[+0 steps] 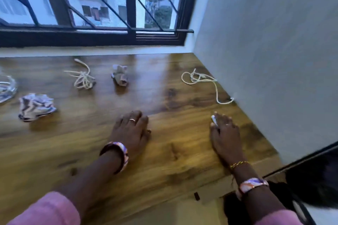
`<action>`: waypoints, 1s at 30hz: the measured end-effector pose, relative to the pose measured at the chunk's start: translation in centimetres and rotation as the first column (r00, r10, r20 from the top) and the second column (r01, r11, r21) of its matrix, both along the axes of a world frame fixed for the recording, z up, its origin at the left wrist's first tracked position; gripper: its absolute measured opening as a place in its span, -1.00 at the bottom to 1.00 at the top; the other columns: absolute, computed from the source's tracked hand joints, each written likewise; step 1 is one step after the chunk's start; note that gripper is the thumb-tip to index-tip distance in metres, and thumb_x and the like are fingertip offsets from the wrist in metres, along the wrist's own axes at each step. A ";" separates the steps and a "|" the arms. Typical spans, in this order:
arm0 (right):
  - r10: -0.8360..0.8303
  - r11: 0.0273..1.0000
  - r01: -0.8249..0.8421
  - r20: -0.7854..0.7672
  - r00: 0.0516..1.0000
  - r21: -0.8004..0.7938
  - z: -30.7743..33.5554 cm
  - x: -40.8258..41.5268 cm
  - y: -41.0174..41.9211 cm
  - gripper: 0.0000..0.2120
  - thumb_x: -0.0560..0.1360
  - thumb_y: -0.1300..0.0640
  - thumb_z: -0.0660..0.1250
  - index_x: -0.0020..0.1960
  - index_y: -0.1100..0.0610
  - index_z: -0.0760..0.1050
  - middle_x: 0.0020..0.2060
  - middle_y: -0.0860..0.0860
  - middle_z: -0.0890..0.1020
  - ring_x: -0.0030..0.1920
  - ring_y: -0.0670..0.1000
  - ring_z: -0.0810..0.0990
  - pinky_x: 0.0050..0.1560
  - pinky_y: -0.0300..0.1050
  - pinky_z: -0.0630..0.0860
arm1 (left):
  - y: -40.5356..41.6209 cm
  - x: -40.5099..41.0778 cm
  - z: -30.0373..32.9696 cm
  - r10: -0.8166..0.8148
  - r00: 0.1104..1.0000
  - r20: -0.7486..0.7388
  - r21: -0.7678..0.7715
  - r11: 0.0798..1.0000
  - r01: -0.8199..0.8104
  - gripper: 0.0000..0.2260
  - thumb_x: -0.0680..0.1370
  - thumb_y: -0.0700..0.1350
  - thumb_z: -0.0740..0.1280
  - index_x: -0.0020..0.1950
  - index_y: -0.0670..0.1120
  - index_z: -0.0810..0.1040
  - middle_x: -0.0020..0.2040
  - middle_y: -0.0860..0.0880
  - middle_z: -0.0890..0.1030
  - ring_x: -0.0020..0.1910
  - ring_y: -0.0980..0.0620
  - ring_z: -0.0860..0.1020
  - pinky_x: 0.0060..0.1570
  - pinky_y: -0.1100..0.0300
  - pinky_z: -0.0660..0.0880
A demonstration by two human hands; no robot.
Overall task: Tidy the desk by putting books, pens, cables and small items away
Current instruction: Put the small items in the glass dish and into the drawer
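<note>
While cluttered: two cables (83, 76), two paper-balls (36, 107).

On the wooden desk (164, 151) there are two white cables: one bundled cable (82, 76) near the window side and one loose cable (203, 83) by the wall. There are two crumpled paper balls: a larger one (36, 106) toward the left and a smaller one (119, 75) farther back. One clear glass dish (7, 87) shows, partly cut off at the left edge. Two hands are in view, the left hand (132, 129) and the right hand (225, 133); each wears one ring and each wrist carries one patterned bangle, and the right wrist adds one thin gold chain. One small white item (214, 120) sits at the right hand's fingertips, too blurred to identify
</note>
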State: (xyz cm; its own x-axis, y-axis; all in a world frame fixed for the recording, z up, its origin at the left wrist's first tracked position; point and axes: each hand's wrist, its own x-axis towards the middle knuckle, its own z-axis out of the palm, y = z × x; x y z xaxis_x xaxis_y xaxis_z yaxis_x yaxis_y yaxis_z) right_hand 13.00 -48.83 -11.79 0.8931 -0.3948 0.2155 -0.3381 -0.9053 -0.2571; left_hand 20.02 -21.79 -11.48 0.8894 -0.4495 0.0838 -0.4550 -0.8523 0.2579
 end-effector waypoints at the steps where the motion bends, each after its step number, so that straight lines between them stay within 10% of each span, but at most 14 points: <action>1: 0.020 0.999 -0.020 -0.004 1.000 0.033 -0.2 0.2 0.2 -0.40 0.46 -0.07 -0.11 0.39 0.11 0.35 0.37 0.14 0.42 0.42 0.18 0.30 0.40 0.13 0.19 | 0.1 -0.1 0.1 0.019 1.000 0.005 -0.014 1.000 -0.019 -0.27 0.35 0.24 -0.19 0.35 -0.03 0.40 0.42 -0.10 0.37 0.42 -0.12 0.30 0.40 -0.06 0.15; 15: 0.164 0.961 -0.201 0.193 0.967 0.192 0.4 -0.9 2.2 -0.62 0.53 0.34 0.15 0.34 0.25 0.40 0.28 0.17 0.51 0.31 0.12 0.47 0.38 0.05 0.27 | 1.2 -0.7 1.3 -0.100 0.991 -0.094 -0.243 0.967 0.074 -0.44 0.40 0.14 0.08 0.18 -0.16 0.58 0.30 -0.19 0.50 0.34 -0.12 0.42 0.39 0.07 0.22; 19: 0.451 0.827 -0.496 0.215 0.866 0.265 1.3 -0.7 10.6 -0.66 0.42 0.29 0.21 0.16 0.18 0.55 0.02 0.15 0.67 0.02 0.08 0.64 0.13 -0.13 0.48 | 6.1 -1.6 3.6 -0.168 0.955 -0.244 -0.410 0.910 0.055 -0.72 0.40 -0.09 0.24 -0.08 -0.21 0.65 -0.05 -0.14 0.67 -0.04 0.16 0.53 0.00 0.28 0.47; 22: 0.555 0.702 -0.572 0.178 0.813 0.424 2.9 1.4 18.3 -0.76 0.43 0.16 0.22 0.09 0.03 0.48 -0.17 0.09 0.66 -0.15 0.09 0.62 -0.19 -0.10 0.50 | 12.3 -2.3 5.1 -0.031 0.977 -0.210 -0.470 0.880 -0.074 -0.67 0.37 0.08 0.26 -0.06 -0.09 0.66 -0.18 0.06 0.64 -0.15 0.38 0.52 -0.20 0.52 0.40; 26: 0.636 0.559 -0.787 0.476 0.608 0.260 6.0 5.8 28.1 -0.83 0.43 0.21 0.33 0.02 0.06 0.54 -0.18 0.04 0.67 -0.22 -0.01 0.61 -0.20 -0.21 0.47 | 22.4 -1.9 7.5 0.235 0.968 -0.088 -0.514 0.822 -0.246 -0.59 0.34 0.21 0.14 -0.08 0.02 0.65 -0.22 0.21 0.59 -0.15 0.26 0.55 -0.20 0.41 0.44; 30: 0.627 0.525 -0.823 0.556 0.546 0.217 8.7 13.0 37.9 -0.81 0.39 0.36 0.31 -0.07 0.22 0.64 -0.15 0.13 0.63 -0.21 -0.02 0.58 -0.14 -0.45 0.40 | 32.0 -1.2 7.7 0.495 0.867 0.053 -0.471 0.778 -0.415 -0.57 0.34 0.12 0.11 -0.13 -0.11 0.65 -0.18 -0.04 0.67 -0.19 0.04 0.57 -0.14 0.20 0.46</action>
State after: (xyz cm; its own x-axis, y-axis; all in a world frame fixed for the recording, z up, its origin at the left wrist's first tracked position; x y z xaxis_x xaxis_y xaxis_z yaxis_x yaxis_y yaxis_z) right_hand 25.99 -10.90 -3.12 0.7790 0.2289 0.5838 0.6008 -0.5390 -0.5903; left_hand 18.83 10.19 -3.76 0.9351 0.1228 0.3326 -0.1115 -0.7885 0.6048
